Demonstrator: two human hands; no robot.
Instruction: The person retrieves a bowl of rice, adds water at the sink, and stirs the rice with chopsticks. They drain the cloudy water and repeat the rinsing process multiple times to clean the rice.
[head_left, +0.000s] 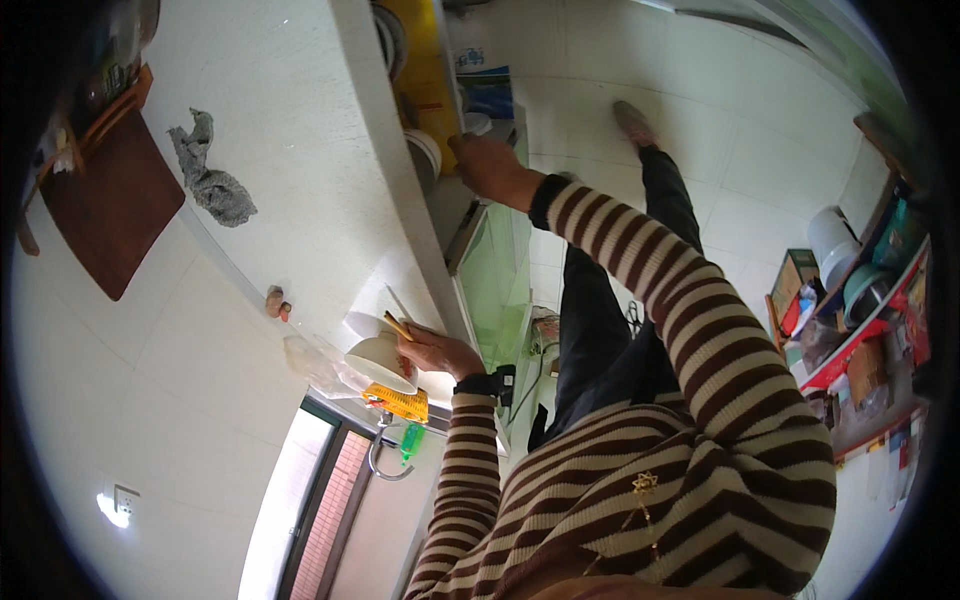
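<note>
My left hand (439, 352) holds a white bowl (379, 364) with a red pattern on its side, above the pale countertop (300, 97). A pair of chopsticks (397, 325) is in the same hand, sticking out past the fingers. My right hand (491, 169) is at the open cabinet below the counter edge, its fingers curled. Whether those fingers grip anything is hidden. Close by them are a white round container (424, 157) and a yellow surface (427, 82) inside the cabinet.
A grey rag (214, 180) and a brown board (116, 202) lie to the left. Beyond the bowl are a clear plastic bag (319, 364), a yellow basket (401, 401) and a faucet (390, 469). Green cabinet doors (491, 270) line the counter's front. Shelves (862, 360) hold goods behind me.
</note>
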